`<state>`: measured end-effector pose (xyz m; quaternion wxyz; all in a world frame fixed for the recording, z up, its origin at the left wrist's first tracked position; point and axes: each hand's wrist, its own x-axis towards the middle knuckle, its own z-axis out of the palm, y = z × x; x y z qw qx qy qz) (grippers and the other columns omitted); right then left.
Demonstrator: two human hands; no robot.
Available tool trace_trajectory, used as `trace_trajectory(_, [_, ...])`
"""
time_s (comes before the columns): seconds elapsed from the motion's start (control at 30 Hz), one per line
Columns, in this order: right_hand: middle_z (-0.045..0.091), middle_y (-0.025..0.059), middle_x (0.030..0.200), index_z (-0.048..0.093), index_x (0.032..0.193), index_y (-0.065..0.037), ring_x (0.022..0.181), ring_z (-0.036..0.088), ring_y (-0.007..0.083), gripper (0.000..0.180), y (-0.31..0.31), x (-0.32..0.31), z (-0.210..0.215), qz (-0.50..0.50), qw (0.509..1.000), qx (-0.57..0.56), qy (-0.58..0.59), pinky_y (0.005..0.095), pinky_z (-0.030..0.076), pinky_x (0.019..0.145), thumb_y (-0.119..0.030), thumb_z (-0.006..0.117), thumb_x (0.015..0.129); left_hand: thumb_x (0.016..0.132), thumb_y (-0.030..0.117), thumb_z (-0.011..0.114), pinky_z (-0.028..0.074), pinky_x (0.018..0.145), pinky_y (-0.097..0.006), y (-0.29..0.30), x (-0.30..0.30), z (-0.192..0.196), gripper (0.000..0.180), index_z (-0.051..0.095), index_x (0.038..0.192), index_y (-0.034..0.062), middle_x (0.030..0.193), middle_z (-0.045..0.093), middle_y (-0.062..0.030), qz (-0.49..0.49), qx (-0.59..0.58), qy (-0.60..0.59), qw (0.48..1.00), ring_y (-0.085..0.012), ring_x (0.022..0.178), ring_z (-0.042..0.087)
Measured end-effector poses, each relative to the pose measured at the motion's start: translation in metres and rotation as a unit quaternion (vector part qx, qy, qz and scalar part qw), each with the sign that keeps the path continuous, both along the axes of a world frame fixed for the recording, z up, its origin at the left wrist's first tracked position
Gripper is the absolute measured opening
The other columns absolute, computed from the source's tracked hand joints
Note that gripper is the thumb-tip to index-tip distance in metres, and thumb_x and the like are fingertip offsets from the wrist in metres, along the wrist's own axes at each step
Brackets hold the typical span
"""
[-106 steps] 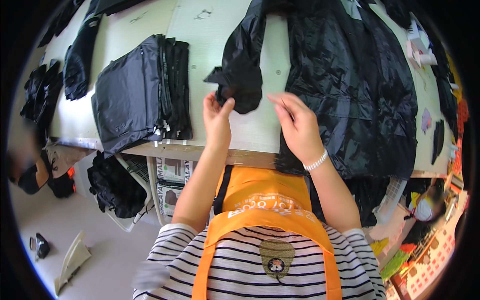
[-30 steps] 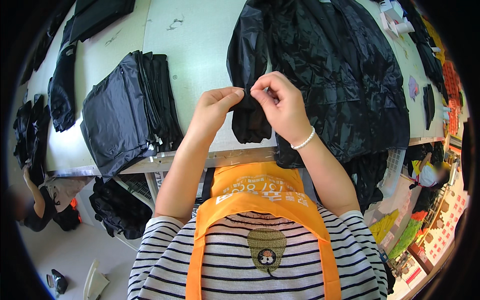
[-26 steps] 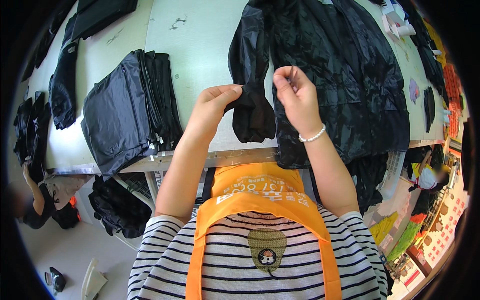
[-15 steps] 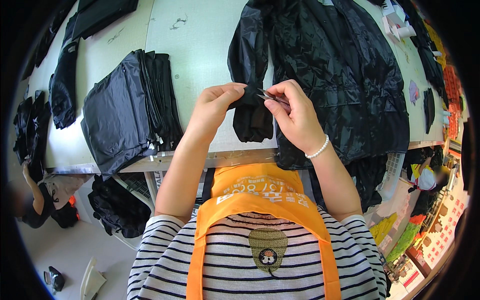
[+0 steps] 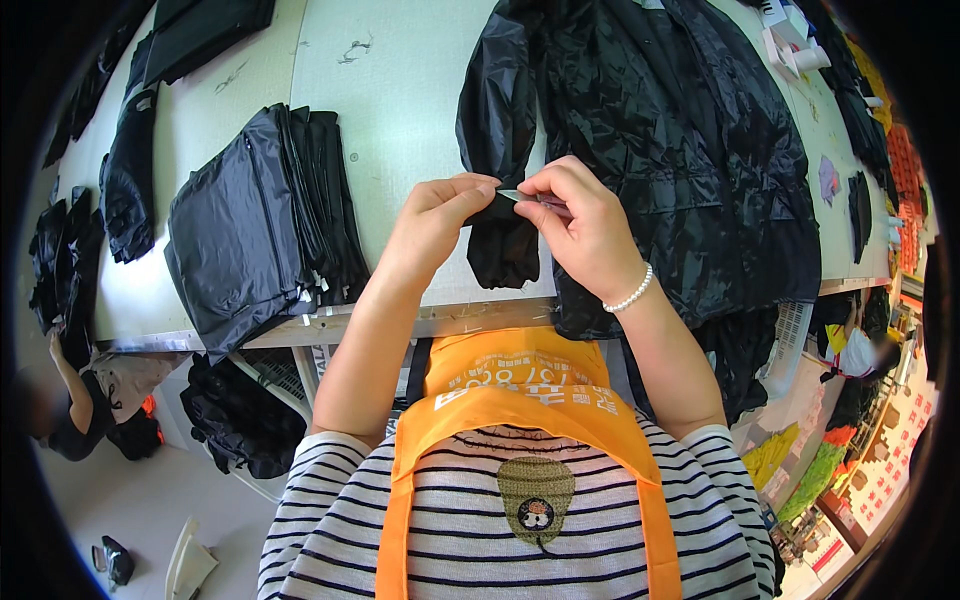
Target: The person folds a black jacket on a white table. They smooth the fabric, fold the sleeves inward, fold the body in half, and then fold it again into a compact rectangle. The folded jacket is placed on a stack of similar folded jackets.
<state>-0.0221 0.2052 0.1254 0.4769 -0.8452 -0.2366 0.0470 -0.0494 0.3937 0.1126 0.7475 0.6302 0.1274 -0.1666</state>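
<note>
A shiny black jacket (image 5: pixel 670 150) lies spread on the table, with one sleeve (image 5: pixel 497 115) along its left side. My left hand (image 5: pixel 428 225) pinches the fabric near that sleeve's end between thumb and fingers; the bunched cuff (image 5: pixel 503 255) hangs toward me below. In my right hand (image 5: pixel 592 230) is a pair of thread snips (image 5: pixel 511 195), held between thumb and curled fingers. Their blades look closed together, the tips right at my left fingertips against the black cloth. My right fingers hide the handles, and any thread there is too small to make out.
A stack of folded black garments (image 5: pixel 235 210) sits left on the pale table (image 5: pixel 400 110). More black clothing (image 5: pixel 210 35) lies at the far left. A white device (image 5: pixel 793 52) stands at the far right. Below the table edge, a crate (image 5: pixel 245 415) holds black cloth. Other people are at both sides.
The snips' blades were apart and are now together, their tips moved left to my left fingertips. My right hand has shifted slightly left; my left hand still pinches the sleeve.
</note>
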Motion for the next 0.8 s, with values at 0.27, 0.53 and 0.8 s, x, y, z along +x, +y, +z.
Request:
trace_trajectory(0.27, [0.054, 0.0007, 0.118, 0.044, 0.136, -0.002, 0.061, 0.033, 0.0024, 0.070, -0.026, 0.016, -0.044, 0.025, 0.946, 0.195, 0.258, 0.0153, 0.037, 0.060, -0.019, 0.078, 0.078, 0.097, 0.022, 0.050, 0.044, 0.074, -0.021, 0.014, 0.005, -0.017, 0.026, 0.062, 0.103, -0.0006, 0.085, 0.063, 0.0003, 0.045, -0.160, -0.012, 0.986, -0.0072, 0.078, 0.057])
trace_trajectory(0.53, [0.049, -0.0045, 0.082, 0.062, 0.101, -0.003, 0.066, 0.041, 0.0026, 0.042, -0.022, 0.026, -0.056, 0.118, 0.910, 0.174, 0.358, 0.0195, 0.036, 0.060, -0.012, 0.085, 0.068, 0.099, 0.023, 0.046, 0.053, 0.085, -0.034, 0.014, 0.015, -0.024, 0.028, 0.058, 0.106, -0.0013, 0.101, 0.066, -0.0118, 0.122, -0.479, 0.031, 0.869, -0.0188, 0.094, 0.065])
trace_trajectory(0.8, [0.038, -0.0014, 0.055, 0.049, 0.066, 0.001, 0.056, 0.033, 0.0053, 0.027, 0.004, 0.030, -0.038, -0.192, 0.970, 0.148, 0.032, 0.0232, 0.031, 0.049, -0.006, 0.073, 0.076, 0.073, 0.039, 0.080, 0.048, 0.090, -0.033, -0.005, -0.010, -0.008, 0.074, 0.045, 0.123, -0.0021, 0.110, 0.058, -0.0091, 0.070, -0.234, -0.065, 0.967, -0.0184, 0.104, 0.057])
